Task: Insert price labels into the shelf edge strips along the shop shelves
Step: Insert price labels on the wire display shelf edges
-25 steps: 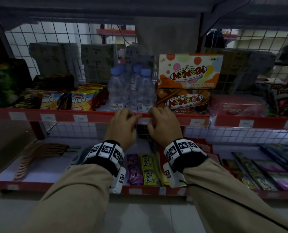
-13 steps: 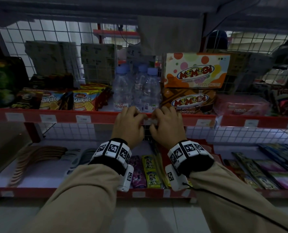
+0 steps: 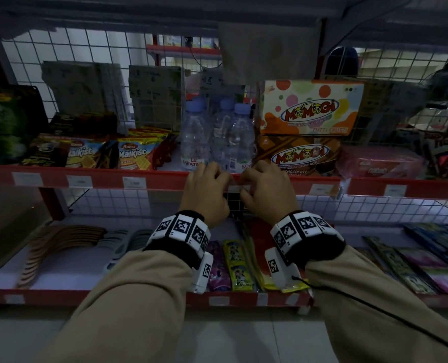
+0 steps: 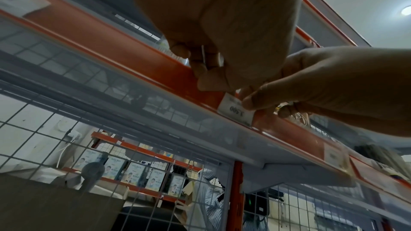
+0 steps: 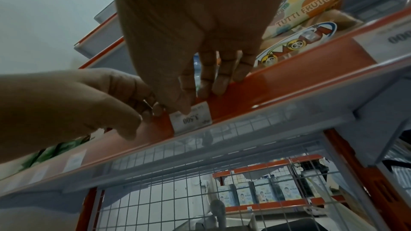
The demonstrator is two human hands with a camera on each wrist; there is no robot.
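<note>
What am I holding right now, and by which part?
The price label, top edge pinched by the right hand against the shelf strip; unclear for the left hand.

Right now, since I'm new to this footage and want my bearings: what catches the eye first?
Two hands meet at the middle shelf's edge. The right hand thumbs a white label, printed 3.500, against the red strip, while the left hand touches the strip beside it. Just behind them stand water bottles, with two bright stacked Momogi boxes to their right.
</note>
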